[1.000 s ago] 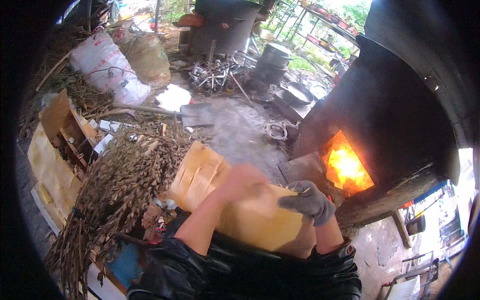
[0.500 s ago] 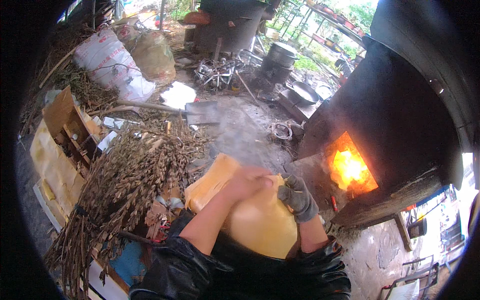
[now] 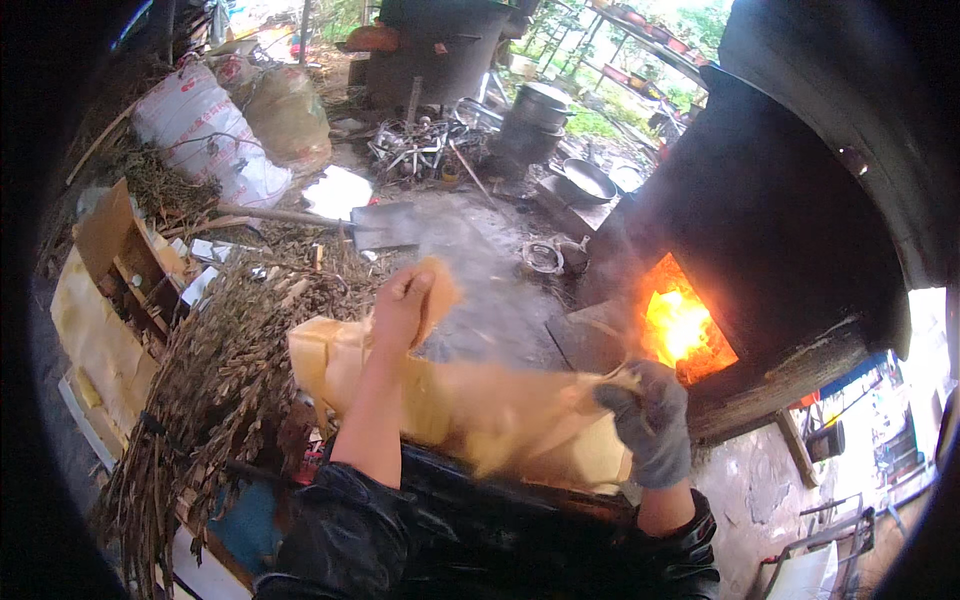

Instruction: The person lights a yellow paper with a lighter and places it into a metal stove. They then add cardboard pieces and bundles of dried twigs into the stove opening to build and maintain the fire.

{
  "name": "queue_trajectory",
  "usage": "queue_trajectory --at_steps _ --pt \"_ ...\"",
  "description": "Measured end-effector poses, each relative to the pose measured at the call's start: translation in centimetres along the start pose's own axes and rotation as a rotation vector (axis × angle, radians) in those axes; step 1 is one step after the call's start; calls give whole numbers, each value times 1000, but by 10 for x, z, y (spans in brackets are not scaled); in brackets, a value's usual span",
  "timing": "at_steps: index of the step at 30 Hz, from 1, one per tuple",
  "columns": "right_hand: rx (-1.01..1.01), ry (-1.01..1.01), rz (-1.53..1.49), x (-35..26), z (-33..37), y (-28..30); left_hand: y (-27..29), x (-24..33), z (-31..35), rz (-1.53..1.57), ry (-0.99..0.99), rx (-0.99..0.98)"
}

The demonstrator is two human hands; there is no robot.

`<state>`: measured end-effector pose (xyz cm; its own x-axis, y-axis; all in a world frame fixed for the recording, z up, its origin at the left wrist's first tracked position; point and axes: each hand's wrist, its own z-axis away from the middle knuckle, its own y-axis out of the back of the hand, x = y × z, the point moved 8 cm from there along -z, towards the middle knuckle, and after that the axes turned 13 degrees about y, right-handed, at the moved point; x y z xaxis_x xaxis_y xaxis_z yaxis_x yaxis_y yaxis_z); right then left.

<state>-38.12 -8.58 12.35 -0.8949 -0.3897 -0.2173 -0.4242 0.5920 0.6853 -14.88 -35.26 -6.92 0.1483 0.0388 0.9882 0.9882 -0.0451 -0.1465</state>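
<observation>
My left hand (image 3: 397,308) pinches a tan piece (image 3: 439,298) at centre; my gloved right hand (image 3: 652,422) grips the yellowed cardboard (image 3: 445,402) at lower centre. I'd pull steadily, keeping the glove off the flames (image 3: 682,318) at right.

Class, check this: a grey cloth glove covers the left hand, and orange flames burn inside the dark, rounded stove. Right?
Wrong side: in the head view, the grey cloth glove covers the right hand; orange flames do burn inside the dark, rounded stove.
</observation>
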Motion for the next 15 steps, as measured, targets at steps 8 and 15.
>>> queue_trajectory --at_steps 8,15 --pt "771 -443 -346 146 107 137 38 26 2 -289 -218 223" --pt "652 -552 -243 199 247 237 45 55 15 -712 -350 369"
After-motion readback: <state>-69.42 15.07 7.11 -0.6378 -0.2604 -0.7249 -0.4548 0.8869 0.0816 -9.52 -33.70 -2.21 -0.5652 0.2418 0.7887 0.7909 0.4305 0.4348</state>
